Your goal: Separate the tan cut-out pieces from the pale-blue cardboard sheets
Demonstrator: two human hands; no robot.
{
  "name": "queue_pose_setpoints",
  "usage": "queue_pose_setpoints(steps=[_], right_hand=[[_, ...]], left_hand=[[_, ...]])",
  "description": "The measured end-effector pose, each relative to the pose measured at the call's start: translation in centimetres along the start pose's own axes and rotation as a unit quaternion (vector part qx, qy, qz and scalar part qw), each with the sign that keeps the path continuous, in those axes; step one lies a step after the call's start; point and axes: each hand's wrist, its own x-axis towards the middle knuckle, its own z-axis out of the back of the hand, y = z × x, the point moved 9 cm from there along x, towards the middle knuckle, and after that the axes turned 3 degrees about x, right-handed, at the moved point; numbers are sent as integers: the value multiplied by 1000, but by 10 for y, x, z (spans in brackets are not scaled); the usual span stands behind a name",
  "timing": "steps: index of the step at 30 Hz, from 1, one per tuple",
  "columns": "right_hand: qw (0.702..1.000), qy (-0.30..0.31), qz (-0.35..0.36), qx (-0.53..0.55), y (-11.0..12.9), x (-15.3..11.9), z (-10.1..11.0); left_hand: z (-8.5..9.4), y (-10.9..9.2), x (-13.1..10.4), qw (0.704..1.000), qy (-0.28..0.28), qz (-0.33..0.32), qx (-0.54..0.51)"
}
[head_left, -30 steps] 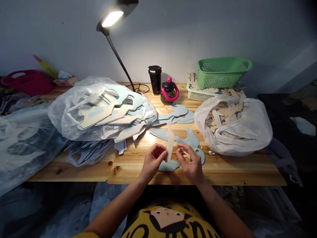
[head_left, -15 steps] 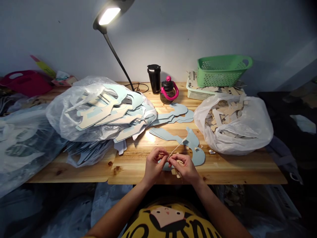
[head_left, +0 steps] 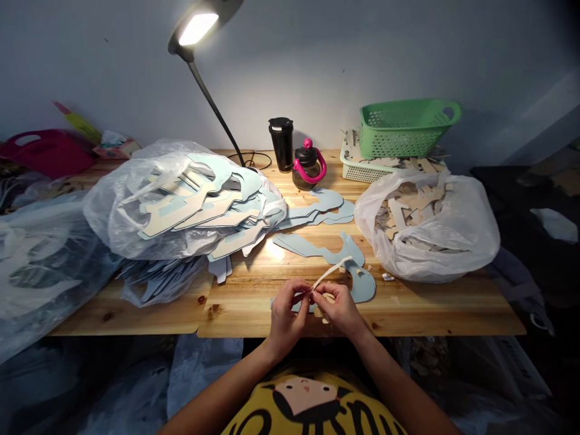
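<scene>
My left hand and my right hand meet fingertip to fingertip near the table's front edge, both closed in a pinch. From between them a narrow cream strip rises to the upper right; its lower end is hidden by my fingers. Tan scraps show under and beside my right hand. Beneath and behind the hands lie light blue curved flat pieces, partly covered by them. More blue pieces lie in a stack farther back.
At the left, a clear plastic bag spills many cut blue-and-cream pieces. A white bag of tan scraps sits at the right. Behind stand a black tumbler, a pink-handled bottle, a green basket and a lit lamp.
The cream strip has turned its broader side to view, and its free end has shifted right. My left hand has moved slightly right and down; my right hand has barely moved.
</scene>
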Motion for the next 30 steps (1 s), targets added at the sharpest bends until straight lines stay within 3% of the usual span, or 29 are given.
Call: queue_pose_setpoints(steps=[6, 8, 11, 15, 21, 27, 30], right_hand=[[999, -23, -31, 2, -12, -1, 3], [999, -30, -34, -2, -14, -1, 4], [999, -33, 1, -14, -6, -1, 7], [998, -11, 54, -34, 6, -4, 6], [998, 10, 59, -25, 4, -4, 3], [999, -11, 25, 42, -10, -1, 13], [1000, -13, 26, 10, -6, -1, 12]], left_hand=[[-8, -12, -10, 996, 15, -65, 55], [-8, -11, -10, 997, 14, -59, 51], [-4, 3, -4, 1000, 12, 21, -1], [-8, 21, 0, 987, 70, 134, -46], [-4, 25, 1, 983, 86, 152, -58], [0, 41, 0, 956, 40, 246, -155], [-3, 39, 0, 952, 56, 253, -161]])
